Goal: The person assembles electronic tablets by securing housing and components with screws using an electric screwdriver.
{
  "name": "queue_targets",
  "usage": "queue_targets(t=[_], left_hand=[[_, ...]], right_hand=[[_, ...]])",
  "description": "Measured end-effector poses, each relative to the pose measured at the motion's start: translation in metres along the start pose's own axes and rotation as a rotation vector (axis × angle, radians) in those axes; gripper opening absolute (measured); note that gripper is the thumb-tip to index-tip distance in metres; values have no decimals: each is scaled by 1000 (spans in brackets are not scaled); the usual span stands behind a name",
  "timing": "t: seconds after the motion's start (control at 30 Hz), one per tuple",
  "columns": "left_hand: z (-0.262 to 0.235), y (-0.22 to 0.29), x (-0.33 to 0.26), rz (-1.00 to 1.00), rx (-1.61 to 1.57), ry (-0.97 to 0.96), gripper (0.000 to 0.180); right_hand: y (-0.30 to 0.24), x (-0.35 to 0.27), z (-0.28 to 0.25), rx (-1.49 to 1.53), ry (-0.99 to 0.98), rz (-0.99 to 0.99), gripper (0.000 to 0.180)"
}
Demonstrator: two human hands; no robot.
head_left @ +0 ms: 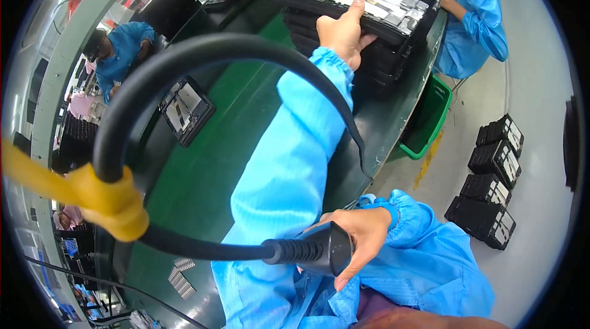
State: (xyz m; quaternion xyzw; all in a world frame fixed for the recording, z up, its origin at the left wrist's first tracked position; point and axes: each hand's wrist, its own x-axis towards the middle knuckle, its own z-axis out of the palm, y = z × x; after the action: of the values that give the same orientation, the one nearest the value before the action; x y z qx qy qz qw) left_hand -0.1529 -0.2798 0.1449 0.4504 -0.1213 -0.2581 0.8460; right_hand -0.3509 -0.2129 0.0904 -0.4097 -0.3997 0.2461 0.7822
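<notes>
Across the arm, looped black hose point(184, 58)

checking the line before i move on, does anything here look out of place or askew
Mostly orderly. Two things stand out: a lone black tray lies tilted on the green belt, askew to its edges, and small silver parts lie loose near the belt's near end. The stacked trays under the left hand look even.
</notes>
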Motion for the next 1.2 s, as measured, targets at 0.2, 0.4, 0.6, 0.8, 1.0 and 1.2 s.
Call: queue_targets(t=[0.2, 0.4, 0.6, 0.8, 1.0, 1.2], left_hand=[[-46, 38, -30, -56, 631, 1, 59], [-168, 50, -129, 474, 1299, 359, 41], [-276, 87, -205, -110, 1899, 539, 33], [-377, 123, -203, 296, 2403, 476, 43], [-410, 131, -141, 60, 2370, 433, 50], [-431, 126, -158, 624, 2263, 571, 56]], right_hand=[[-9, 15, -6, -28, -79, 69, 41], [13, 72, -11, 74, 110, -65, 55], [46, 119, -50, -252, 448, -5, 35], [72, 132, -55, -173, 468, 6, 46], [75, 119, -58, -378, 425, 87, 36], [77, 122, -53, -416, 414, 15, 36]])
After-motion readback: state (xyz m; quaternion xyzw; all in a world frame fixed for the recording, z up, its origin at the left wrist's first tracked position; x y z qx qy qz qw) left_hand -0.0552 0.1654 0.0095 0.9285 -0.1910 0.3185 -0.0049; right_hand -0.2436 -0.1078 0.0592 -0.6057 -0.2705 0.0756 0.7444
